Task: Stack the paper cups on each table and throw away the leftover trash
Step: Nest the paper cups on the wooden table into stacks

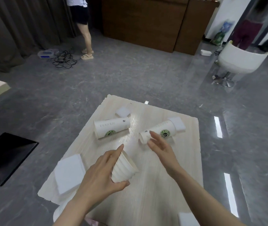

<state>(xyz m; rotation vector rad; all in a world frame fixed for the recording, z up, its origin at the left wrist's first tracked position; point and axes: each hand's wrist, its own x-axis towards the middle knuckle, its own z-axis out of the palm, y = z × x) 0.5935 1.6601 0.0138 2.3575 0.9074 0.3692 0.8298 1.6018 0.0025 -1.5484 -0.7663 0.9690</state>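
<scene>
A pale wood-grain counter (148,201) carries paper cups and white foam scraps. The left hand (102,175) grips a ribbed white paper cup (123,168) above the counter, fingers over its far side and the thumb curled under its base; the cup is tilted, with its open rim toward the right. The right hand (160,148) is spread, fingers straight and holding nothing, its fingertips just at the open rim of a logo cup (158,132) that lies on its side on the right part of the counter. Whether the fingertips touch that rim cannot be told.

A second logo cup (112,128) lies on its side farther left, well apart from the first, its mouth toward the left edge. A small foam square (123,112) sits just beyond it. Another foam block (178,123) touches the base end of the right-hand cup. A larger foam slab (69,172) lies at the counter's left edge, beside the left wrist, and one more foam piece (187,219) shows at the bottom right.

On the grey floor (130,75) stand a white chair (237,61) and a person (82,26) near a tangle of cables (64,59).
</scene>
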